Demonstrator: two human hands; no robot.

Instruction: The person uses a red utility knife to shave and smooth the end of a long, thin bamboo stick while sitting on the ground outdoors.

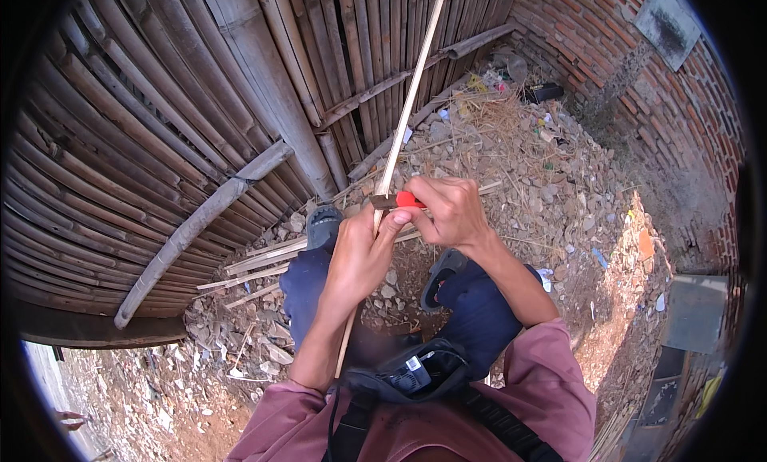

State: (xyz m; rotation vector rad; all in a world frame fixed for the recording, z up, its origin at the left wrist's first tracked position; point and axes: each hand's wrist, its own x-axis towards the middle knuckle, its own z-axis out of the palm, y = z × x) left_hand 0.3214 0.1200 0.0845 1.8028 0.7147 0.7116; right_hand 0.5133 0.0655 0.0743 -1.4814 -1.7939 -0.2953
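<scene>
**Two-Handed Hold: Position, Hazards and Visibility Limits**

The left hand point(355, 250) is closed around a long, thin, pale strip of wood or bamboo point(411, 103). The strip slopes from the top edge of the view, passes through the left fist and runs down toward the lap. The right hand point(451, 210) is clamped on a small knife with a red handle and a dark, flat blade point(409, 199). The blade lies across the strip just above the left fist. The two thumbs are close together; contact between them cannot be confirmed.

Hazards (judgement): a blade slipping off the strip could cut the left thumb or index finger; excess force or an uneven grain would cause this. A deep bite could split the strip. The long upper end is unsupported and could swing if the left grip loosens.

Surroundings: the knees, in dark blue trousers point(495, 302), are bent either side of the work. More pale, narrow strips point(264, 258) lie on stony, rubble-strewn ground point(511, 182). A grey-brown bamboo-pole wall point(256, 63) stands ahead and to the left, a red brick wall point(599, 31) to the right.

Visibility limits: the strip's upper tip is cut off. The left palm, the cutting edge and most of the handle are hidden. Contents of the black waist pouch point(375, 386) are unclear.
</scene>
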